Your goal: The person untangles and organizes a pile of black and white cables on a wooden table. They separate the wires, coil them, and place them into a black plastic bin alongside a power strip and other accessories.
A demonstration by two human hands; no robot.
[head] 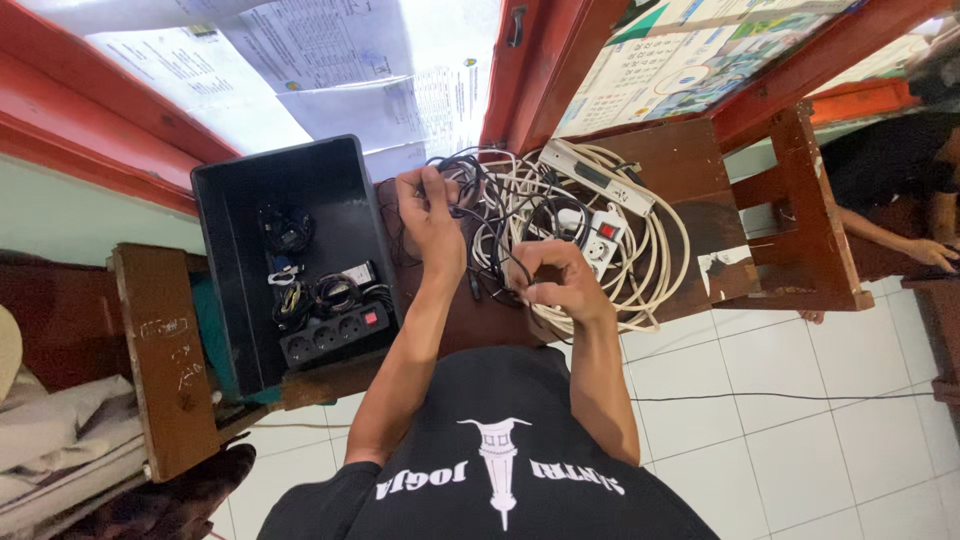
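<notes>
My left hand [432, 215] pinches a thin black cable [465, 185] at the far side of a tangled heap of black and white cords [520, 215]. My right hand [560, 282] grips black cable at the heap's near edge. Both hands are closed on parts of the tangle on a dark wooden table [700, 160]. Two white power strips [595, 175] [603, 240] lie among coils of cream cable [665, 250].
A black plastic bin [215, 250] stands left of my hands, holding coiled cables and a black power strip [335, 335]. Wooden bench [165, 360] further left. Another person's arm [905, 240] shows at the right. A thin cable [800, 397] crosses the white tiled floor.
</notes>
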